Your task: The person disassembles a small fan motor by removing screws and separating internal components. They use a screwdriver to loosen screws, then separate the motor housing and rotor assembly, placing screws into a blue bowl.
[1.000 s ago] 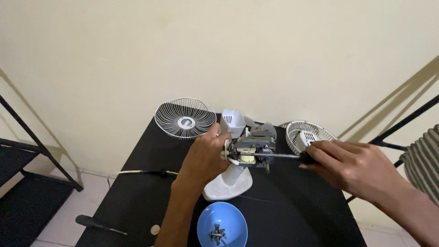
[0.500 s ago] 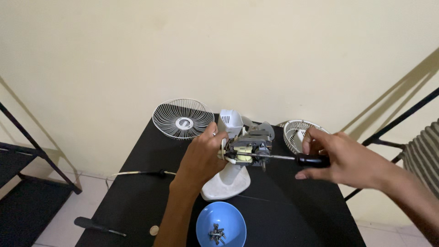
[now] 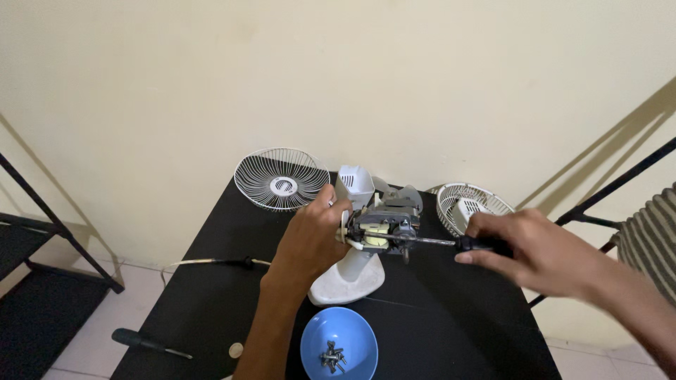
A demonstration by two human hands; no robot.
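A small white fan with its grilles taken off stands on the black table (image 3: 451,324); its bare motor (image 3: 386,226) sits on top of the white base (image 3: 350,278). My left hand (image 3: 310,236) grips the left side of the motor. My right hand (image 3: 539,250) holds a black-handled screwdriver (image 3: 451,243), shaft level and tip against the motor's right side. A white rear cover (image 3: 355,184) lies just behind the motor.
A wire front grille (image 3: 278,179) lies at the table's back left and a second grille (image 3: 468,205) at the back right. A blue bowl (image 3: 338,345) holds several screws near the front edge. Another screwdriver (image 3: 144,343) and a cable (image 3: 211,262) lie at left.
My right hand with the screwdriver has shifted slightly, staying at the motor's right side. My left hand has kept its grip on the motor.
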